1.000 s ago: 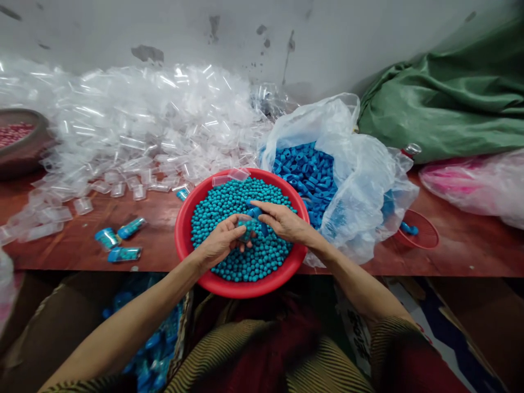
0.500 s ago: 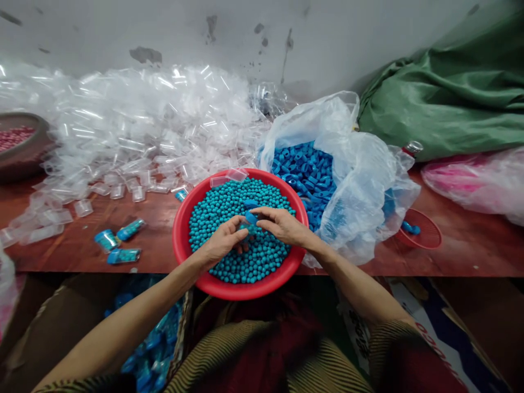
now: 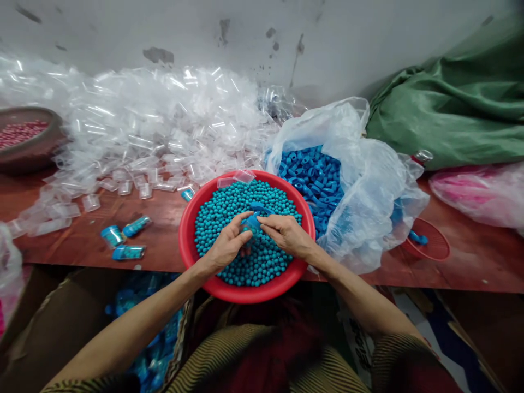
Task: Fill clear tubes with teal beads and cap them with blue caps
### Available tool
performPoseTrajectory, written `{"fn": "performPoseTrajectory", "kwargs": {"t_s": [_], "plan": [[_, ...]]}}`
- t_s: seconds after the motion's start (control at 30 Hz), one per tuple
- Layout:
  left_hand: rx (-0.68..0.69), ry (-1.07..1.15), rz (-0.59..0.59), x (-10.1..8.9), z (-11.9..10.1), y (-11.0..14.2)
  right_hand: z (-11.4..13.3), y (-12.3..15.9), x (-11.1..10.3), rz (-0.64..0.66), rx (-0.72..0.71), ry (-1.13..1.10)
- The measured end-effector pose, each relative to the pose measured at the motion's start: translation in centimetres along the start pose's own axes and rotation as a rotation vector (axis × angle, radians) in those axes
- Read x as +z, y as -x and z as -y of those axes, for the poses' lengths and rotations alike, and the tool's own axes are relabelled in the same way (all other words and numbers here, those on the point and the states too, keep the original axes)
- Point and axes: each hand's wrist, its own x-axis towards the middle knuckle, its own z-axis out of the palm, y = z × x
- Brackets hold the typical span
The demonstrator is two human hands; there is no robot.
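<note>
Over the red basin full of turquoise beads, my two hands meet close together. My left hand is closed around a small clear plastic bottle, largely hidden by the fingers. A blue plastic cap sits at the bottle's mouth. My right hand pinches this cap from the right with thumb and forefinger. Whether the cap is fully seated cannot be made out. Another blue piece shows just beyond the fingertips. Two empty clear tubes lie across the basin's far rim.
A large heap of clear tubes covers the back left. Several filled bottles lie left of the basin. A plastic bag of blue caps stands right, near a small red basket. A box of filled bottles sits below the table edge.
My right hand has turned the blue cap and brought it against the bottle in my left hand. The whole view has shifted slightly, so things appear farther right.
</note>
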Motion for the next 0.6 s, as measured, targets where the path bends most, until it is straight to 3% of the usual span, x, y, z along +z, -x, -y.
{"fn": "performPoseTrajectory", "kwargs": {"t_s": [0.2, 0.4, 0.5, 0.6], "plan": [[0.047, -0.040, -0.034, 0.2, 0.0, 0.3, -0.6, 0.1, -0.3, 0.090, -0.074, -0.050], [0.069, -0.060, -0.098, 0.4, 0.5, 0.1, -1.4, 0.3, 1.1, 0.090, -0.176, 0.043], [0.041, -0.049, -0.118, 0.1, 0.3, 0.0, -1.4, 0.0, 1.3, 0.074, -0.134, 0.025], [0.001, -0.028, -0.062, -0.4, -0.1, -0.1, -1.5, -0.5, 0.4, 0.122, -0.047, -0.166]]}}
